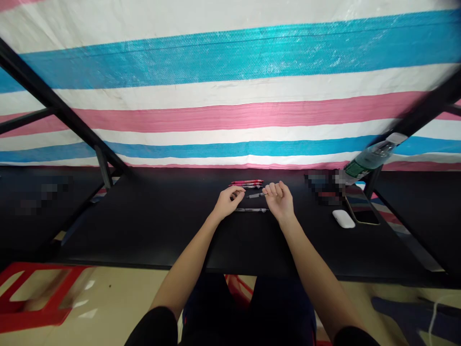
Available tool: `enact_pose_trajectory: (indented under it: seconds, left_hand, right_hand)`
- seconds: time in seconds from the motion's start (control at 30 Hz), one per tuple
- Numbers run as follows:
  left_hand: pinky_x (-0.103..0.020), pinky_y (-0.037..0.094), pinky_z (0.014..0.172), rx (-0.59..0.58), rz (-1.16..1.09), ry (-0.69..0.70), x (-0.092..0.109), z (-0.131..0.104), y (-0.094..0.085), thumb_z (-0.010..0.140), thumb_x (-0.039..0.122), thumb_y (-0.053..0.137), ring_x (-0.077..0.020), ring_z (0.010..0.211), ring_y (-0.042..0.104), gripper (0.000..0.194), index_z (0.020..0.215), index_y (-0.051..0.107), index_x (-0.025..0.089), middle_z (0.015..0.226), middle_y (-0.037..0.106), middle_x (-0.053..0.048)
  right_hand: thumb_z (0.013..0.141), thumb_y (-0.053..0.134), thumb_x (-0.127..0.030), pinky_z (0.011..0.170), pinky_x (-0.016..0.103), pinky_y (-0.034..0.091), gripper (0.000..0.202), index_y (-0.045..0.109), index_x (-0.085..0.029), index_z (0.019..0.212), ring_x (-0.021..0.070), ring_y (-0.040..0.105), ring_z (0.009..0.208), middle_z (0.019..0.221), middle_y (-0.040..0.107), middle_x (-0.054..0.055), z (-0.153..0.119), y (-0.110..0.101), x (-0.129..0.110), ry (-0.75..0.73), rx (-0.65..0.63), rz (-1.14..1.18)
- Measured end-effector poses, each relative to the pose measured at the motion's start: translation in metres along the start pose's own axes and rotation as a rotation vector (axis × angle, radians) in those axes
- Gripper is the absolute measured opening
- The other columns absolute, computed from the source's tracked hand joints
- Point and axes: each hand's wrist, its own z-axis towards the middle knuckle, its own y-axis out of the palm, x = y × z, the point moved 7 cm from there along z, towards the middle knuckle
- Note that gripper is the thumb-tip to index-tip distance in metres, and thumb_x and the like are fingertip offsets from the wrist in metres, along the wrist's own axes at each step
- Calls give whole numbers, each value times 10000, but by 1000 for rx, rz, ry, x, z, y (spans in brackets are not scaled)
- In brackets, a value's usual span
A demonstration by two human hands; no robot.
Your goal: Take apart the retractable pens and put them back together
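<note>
My right hand (280, 201) is closed around one end of a grey and black pen (256, 195), which points left toward my other hand. Close to the pen's tip is my left hand (229, 200), thumb and fingers pinched together; whatever they hold, if anything, is too small to make out. Just beyond both hands, several red and pink pens (247, 182) lie side by side on the black table (162, 211). A second dark, partly clear pen (251, 210) lies flat on the near side, between my wrists.
To the right are a white earbud case (343, 219), a phone (363, 206) and a tilted plastic bottle (370, 158). Black metal posts (72, 120) slant up at both sides. Behind the table hangs a striped sheet (230, 117). A red stool (39, 298) stands lower left.
</note>
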Motion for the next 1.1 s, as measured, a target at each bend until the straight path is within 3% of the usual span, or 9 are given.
enact_pose_trajectory:
  seconds: [0.13, 0.3, 0.5, 0.63, 0.8, 1.1]
  left_hand:
    - [-273, 472, 732, -148, 36, 96, 9, -4, 13, 837, 304, 618, -153, 802, 606, 215, 999, 677, 175, 925, 693, -53]
    - [-259, 442, 662, -182, 124, 109, 6, -4, 12, 855, 311, 597, -126, 685, 532, 178, 946, 680, 182, 839, 651, -31]
    - [-290, 442, 725, -228, 310, 117, 4, -2, 7, 846, 233, 573, -157, 751, 563, 113, 844, 676, 186, 798, 639, -31]
    - [-317, 441, 770, -267, 411, 112, 0, -3, 8, 816, 218, 591, -178, 792, 575, 91, 803, 675, 187, 807, 652, -38]
    - [-324, 431, 778, -273, 441, 109, -2, -4, 8, 786, 200, 589, -188, 804, 574, 91, 797, 680, 201, 806, 649, -38]
    - [-310, 423, 749, -282, 431, 108, -1, -5, 7, 762, 190, 596, -189, 777, 567, 102, 797, 688, 216, 766, 632, -34]
  right_hand:
    - [880, 529, -507, 719, 347, 478, 535, 290, -222, 495, 138, 386, 562, 578, 296, -28, 0, 5, 18, 61, -23, -98]
    - [865, 447, -622, 724, 343, 470, 485, 513, -230, 587, 185, 543, 691, 655, 526, 23, 1, -5, 23, 22, 54, -457]
    - [798, 501, -412, 615, 292, 395, 270, 595, -207, 651, 181, 547, 612, 613, 603, 17, 0, -27, 5, -62, 195, -1176]
    - [769, 474, -315, 613, 285, 384, 208, 611, -214, 649, 185, 578, 614, 624, 641, 26, -1, -27, 7, -35, 132, -1443]
    - [774, 475, -294, 575, 284, 350, 206, 586, -221, 616, 176, 544, 571, 587, 617, 26, -2, -20, 12, -77, 50, -1582]
    - [781, 482, -277, 542, 282, 321, 219, 565, -219, 587, 160, 501, 532, 570, 601, 25, -2, -19, 11, -127, 18, -1613]
